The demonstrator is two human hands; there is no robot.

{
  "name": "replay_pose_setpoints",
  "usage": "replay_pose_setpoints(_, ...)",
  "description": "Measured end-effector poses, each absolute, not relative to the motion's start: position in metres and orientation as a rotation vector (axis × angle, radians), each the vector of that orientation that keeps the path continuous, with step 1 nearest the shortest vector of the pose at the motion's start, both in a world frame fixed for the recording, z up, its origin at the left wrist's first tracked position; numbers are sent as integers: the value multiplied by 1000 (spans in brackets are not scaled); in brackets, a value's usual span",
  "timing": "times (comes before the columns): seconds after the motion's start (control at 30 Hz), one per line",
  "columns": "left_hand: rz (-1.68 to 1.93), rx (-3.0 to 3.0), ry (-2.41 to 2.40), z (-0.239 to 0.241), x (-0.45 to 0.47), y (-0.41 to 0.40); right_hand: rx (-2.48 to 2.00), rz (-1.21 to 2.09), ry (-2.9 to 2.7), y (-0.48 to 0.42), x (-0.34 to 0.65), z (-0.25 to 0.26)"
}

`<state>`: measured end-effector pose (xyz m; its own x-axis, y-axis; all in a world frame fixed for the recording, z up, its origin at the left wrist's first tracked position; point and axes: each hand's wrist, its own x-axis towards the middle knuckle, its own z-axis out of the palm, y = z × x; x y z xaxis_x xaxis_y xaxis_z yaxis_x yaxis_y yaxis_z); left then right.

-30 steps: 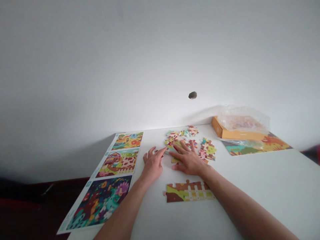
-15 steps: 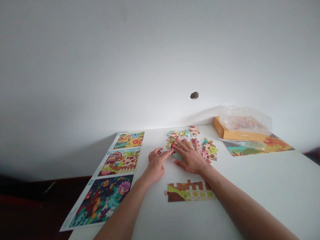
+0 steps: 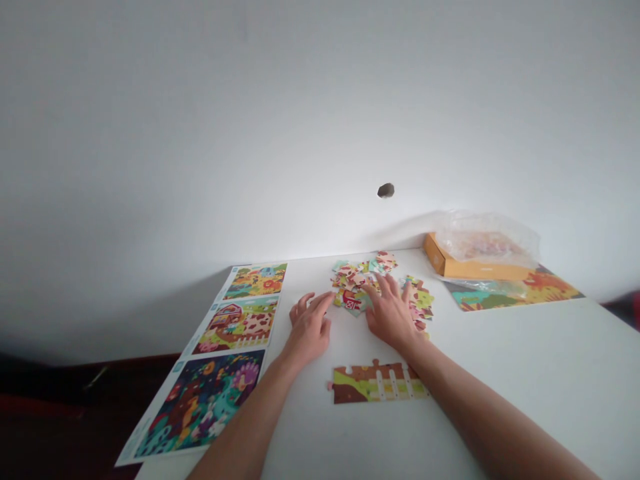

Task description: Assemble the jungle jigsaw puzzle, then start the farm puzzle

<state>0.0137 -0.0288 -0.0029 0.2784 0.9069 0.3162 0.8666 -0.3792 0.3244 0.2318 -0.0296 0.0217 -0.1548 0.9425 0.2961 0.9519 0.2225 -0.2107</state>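
A heap of colourful loose puzzle pieces point(image 3: 357, 277) lies on the white table point(image 3: 500, 373) near the wall. My right hand point(image 3: 393, 313) rests flat on the heap's near side, fingers spread and open. My left hand point(image 3: 309, 327) lies on the table just left of the heap, fingers stretched toward the pieces, holding nothing. A joined strip of pieces point(image 3: 377, 385) showing a fence and brown ground lies in front of both hands, close to my right forearm.
A long sheet with three printed pictures point(image 3: 225, 350) lies along the table's left edge. An orange box point(image 3: 473, 268) with a clear plastic bag point(image 3: 487, 237) over it stands at the back right, on a colourful picture sheet point(image 3: 515, 291). A dark mark point(image 3: 385, 191) is on the wall.
My right hand has slid rightward across the heap, uncovering a red and teal piece. My left hand drew back slightly and its fingers spread.
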Motion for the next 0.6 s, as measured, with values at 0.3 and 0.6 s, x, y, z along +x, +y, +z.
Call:
replay_pose_setpoints(0.3,542,2436,1758,-2,14,-31,-2163,23,-1912,-25,238,0)
replay_pose_setpoints(0.6,491,2510,1639,-1,14,-32,-1790,108,-2252,-13,237,13)
